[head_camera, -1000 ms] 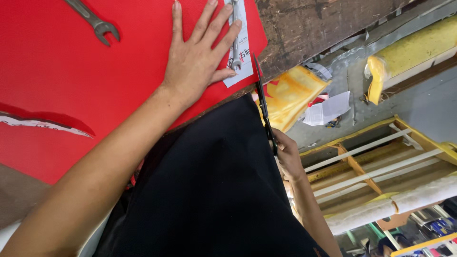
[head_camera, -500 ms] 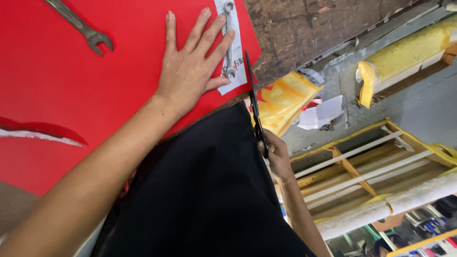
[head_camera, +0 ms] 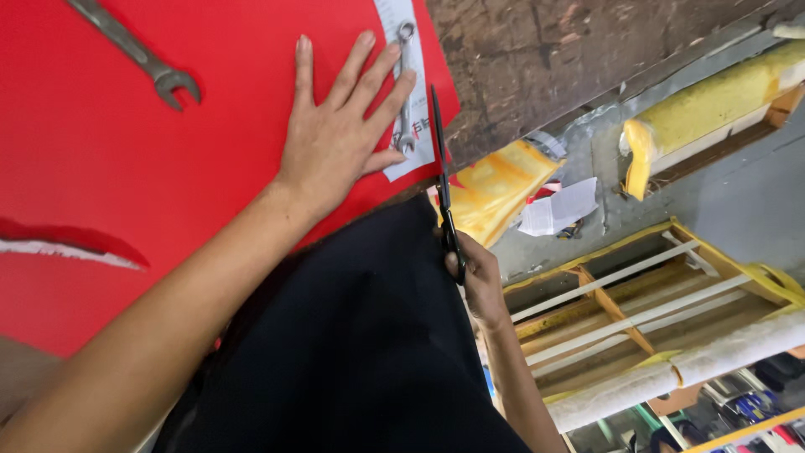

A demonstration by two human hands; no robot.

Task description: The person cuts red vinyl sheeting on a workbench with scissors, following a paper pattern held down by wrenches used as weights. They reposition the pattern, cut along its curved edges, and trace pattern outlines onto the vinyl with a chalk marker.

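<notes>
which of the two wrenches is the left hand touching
The small wrench on the white card, under the left hand's fingertips. The bigger wrench lies apart on the red sheet.

A workshop: wrench (head_camera: 138, 57) on the worn wooden bench (head_camera: 545, 59), timber frames (head_camera: 637, 302) below.

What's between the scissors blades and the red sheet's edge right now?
Nothing visible. The black scissors in the right hand already meet the red sheet beside the white label, which the left hand presses flat.
</notes>
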